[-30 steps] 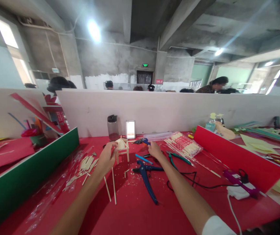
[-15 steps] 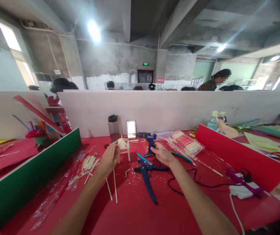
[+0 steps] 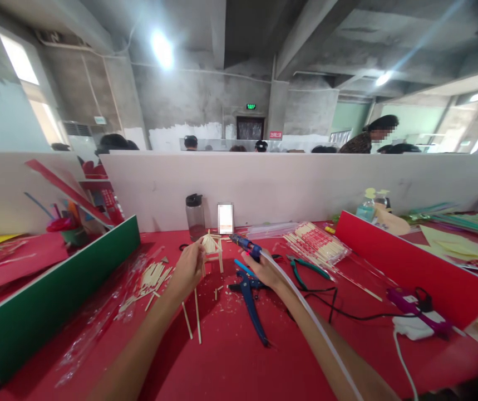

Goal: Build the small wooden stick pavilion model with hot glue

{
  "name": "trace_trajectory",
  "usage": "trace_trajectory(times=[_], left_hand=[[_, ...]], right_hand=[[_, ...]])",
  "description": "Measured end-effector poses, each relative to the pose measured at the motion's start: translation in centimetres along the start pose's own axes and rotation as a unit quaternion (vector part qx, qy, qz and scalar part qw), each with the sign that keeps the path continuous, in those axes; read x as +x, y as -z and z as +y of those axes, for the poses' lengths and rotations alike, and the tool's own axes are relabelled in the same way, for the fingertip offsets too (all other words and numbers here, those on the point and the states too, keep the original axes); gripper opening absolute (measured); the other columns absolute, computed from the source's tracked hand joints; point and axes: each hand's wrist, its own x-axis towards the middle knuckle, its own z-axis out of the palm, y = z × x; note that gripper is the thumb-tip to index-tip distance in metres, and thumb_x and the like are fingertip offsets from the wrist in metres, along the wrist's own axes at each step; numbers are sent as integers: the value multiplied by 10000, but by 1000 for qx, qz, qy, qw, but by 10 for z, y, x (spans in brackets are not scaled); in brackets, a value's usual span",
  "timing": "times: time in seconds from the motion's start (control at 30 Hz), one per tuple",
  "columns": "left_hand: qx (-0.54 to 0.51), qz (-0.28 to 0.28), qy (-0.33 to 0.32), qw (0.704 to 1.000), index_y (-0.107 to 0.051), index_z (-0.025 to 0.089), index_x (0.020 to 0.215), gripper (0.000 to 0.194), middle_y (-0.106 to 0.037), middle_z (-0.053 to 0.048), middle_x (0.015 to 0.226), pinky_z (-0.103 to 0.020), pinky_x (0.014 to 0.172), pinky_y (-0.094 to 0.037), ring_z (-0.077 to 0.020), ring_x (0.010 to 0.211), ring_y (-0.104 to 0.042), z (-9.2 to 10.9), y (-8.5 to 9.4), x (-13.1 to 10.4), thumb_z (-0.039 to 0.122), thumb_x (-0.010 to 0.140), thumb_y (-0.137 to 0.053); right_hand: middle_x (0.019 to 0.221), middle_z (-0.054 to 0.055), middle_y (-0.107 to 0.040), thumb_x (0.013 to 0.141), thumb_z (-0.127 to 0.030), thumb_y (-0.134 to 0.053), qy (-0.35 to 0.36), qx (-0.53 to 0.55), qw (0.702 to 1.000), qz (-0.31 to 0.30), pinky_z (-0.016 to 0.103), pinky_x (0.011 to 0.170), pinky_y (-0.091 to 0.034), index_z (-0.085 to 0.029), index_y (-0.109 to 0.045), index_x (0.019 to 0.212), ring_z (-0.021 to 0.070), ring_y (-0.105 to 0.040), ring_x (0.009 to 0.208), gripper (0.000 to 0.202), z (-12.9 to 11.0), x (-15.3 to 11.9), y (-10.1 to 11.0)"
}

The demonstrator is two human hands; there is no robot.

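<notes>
A small house-like frame of wooden sticks (image 3: 212, 249) stands on the red tabletop, and the fingers of my left hand (image 3: 191, 264) pinch its left side. In my right hand (image 3: 266, 270) is a blue hot glue gun (image 3: 246, 243), its nozzle pointing left, close to the frame's upper right. From the gun's back a long clear glue stick (image 3: 301, 298) runs over my right forearm. Below the gun lies a blue-handled cutter (image 3: 250, 309). Two longer sticks (image 3: 197, 316) rest beneath my left wrist, and wood scraps are scattered between my hands.
Cut sticks (image 3: 154, 277) lie in a pile at left. A packet of sticks (image 3: 318, 243) and green-handled pliers (image 3: 309, 268) are at right. A dark bottle (image 3: 195, 216) stands by the white partition (image 3: 289, 184). A purple power strip (image 3: 416, 306) and cord lie right. Green (image 3: 63, 289) and red boards (image 3: 405, 267) flank the workspace.
My right hand has turned the glue gun and brought it left, towards the stick frame; its clear glue stick now shows over my forearm. My left hand keeps its grip on the frame.
</notes>
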Motion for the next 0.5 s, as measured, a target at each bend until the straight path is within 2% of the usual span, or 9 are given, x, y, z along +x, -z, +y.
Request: trace_trajectory(times=[0.1, 0.2, 0.3, 0.4, 0.5], left_hand=[[-1, -3, 11, 1000, -515, 185, 1018, 190, -640, -98, 951, -387, 814, -503, -235, 907, -620, 3, 1, 1, 257, 964, -347], [4, -11, 37, 999, -500, 195, 1022, 187, -632, -85, 920, -371, 756, -505, -229, 837, -628, 5, 2, 1, 288, 971, -346], [5, -28, 59, 998, -492, 204, 993, 182, -643, -105, 977, -382, 777, -505, -250, 902, -645, 7, 4, 0, 305, 979, -341], [9, -34, 61, 998, -501, 207, 1003, 187, -656, -120, 1024, -394, 813, -508, -270, 995, -642, 7, 5, 0, 314, 981, -349], [18, -26, 33, 999, -511, 202, 1127, 237, -653, -123, 1099, -403, 871, -501, -270, 1076, -619, 5, 3, -1, 299, 988, -346]], right_hand=[[637, -2, -563, 895, -507, -540, 28, -70, 997, 8, 275, 598, -393, -189, -608, 718, 168, -535, 621, 369, -4, -4, -5], [730, 16, -622, 910, -507, -522, 38, -119, 992, 10, 291, 667, -422, -207, -623, 787, 192, -581, 703, 340, -5, -7, -9], [811, 22, -650, 923, -510, -496, 35, -143, 989, 7, 306, 722, -446, -222, -620, 861, 207, -609, 778, 319, -3, -8, -12], [798, 23, -635, 932, -520, -475, 49, -163, 985, 24, 303, 713, -447, -226, -582, 832, 207, -607, 770, 329, -1, -9, -12], [770, 23, -613, 939, -513, -468, 61, -189, 979, 39, 296, 689, -432, -229, -562, 804, 203, -598, 746, 328, 0, -8, -11]])
